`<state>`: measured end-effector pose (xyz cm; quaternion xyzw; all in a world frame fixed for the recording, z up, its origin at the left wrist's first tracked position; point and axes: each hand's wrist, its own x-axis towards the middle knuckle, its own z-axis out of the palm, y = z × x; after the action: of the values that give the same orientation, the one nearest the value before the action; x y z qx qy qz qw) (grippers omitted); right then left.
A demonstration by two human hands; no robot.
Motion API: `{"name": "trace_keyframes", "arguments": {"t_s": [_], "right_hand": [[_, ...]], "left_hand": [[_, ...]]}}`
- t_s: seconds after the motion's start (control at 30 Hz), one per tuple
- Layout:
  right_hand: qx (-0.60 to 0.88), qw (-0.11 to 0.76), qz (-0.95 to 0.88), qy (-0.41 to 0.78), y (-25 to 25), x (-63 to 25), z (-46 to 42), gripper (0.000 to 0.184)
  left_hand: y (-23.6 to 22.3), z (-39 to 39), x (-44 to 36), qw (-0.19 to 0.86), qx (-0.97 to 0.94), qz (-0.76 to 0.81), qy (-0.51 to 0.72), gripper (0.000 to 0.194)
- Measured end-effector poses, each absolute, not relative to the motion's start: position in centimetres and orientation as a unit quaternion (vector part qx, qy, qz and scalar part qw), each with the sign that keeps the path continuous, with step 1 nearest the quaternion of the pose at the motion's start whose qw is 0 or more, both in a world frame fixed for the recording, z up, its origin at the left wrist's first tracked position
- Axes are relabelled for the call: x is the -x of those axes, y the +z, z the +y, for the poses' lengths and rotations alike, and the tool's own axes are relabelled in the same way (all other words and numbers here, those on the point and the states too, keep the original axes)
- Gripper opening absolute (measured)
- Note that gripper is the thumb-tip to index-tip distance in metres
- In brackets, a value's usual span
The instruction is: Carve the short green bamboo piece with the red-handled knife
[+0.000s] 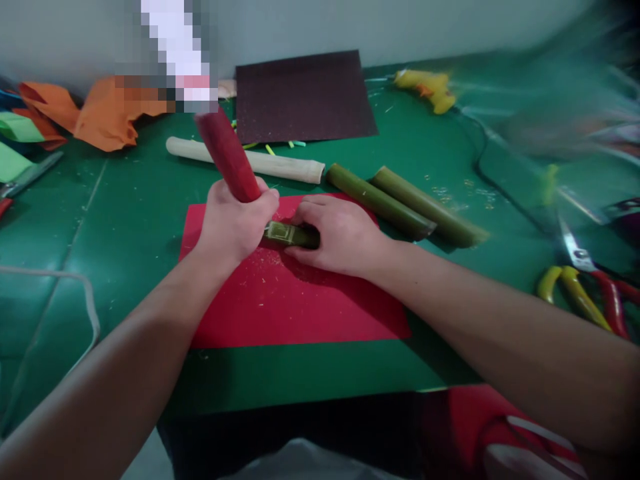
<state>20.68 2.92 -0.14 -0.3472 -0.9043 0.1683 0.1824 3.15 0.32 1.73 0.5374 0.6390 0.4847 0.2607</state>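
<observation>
Left hand [227, 220] — fingers clenched round red handle [227, 150]; right hand [345, 233] — fingers curled, gripping green bamboo piece [291, 235].

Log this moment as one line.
left hand: grips red handle | right hand: holds green bamboo piece | beneath: red sheet | nearby: glue gun, scissors

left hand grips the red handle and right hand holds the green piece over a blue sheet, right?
The sheet is red, not blue, as the head view shows. The rest stands: left hand grips the red handle, right hand holds the green piece.
</observation>
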Motion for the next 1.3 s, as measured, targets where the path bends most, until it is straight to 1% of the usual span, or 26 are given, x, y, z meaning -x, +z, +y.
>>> {"name": "trace_keyframes", "arguments": {"t_s": [0.1,0.3,0.47,0.63,0.73,0.97,1.07,1.2,1.3], "right_hand": [[0.349,0.181,-0.904,0.166,-0.1,-20.7,3.0,0.022],[0.342,0.186,-0.906,0.164,-0.2,-20.7,3.0,0.022],[0.348,0.178,-0.906,0.165,-0.1,-20.7,2.9,0.022],[0.348,0.173,-0.906,0.168,0.0,-20.6,2.9,0.024],[0.344,0.176,-0.908,0.164,0.0,-20.6,2.9,0.022],[0.351,0.167,-0.908,0.157,-0.1,-20.6,2.9,0.022],[0.356,0.165,-0.905,0.162,-0.1,-20.6,2.9,0.022],[0.347,0.168,-0.905,0.176,-0.1,-20.6,2.9,0.022],[0.344,0.175,-0.905,0.178,-0.2,-20.7,3.0,0.023]], "left_hand": [[1.8,0.2,-3.2,0.251,-0.527,0.639,0.501,0.026],[1.8,0.1,-3.1,0.278,-0.553,0.626,0.475,0.027],[1.5,0.3,-3.4,0.261,-0.516,0.632,0.516,0.025],[2.3,0.3,-2.9,0.288,-0.542,0.64,0.462,0.03],[2.6,0.2,-2.7,0.277,-0.562,0.644,0.44,0.03],[1.9,0.0,-3.9,0.239,-0.511,0.659,0.498,0.029],[1.5,0.1,-3.9,0.248,-0.502,0.647,0.517,0.024],[1.5,0.5,-3.1,0.279,-0.51,0.625,0.521,0.027],[2.0,0.4,-2.8,0.294,-0.526,0.623,0.499,0.029]]}}
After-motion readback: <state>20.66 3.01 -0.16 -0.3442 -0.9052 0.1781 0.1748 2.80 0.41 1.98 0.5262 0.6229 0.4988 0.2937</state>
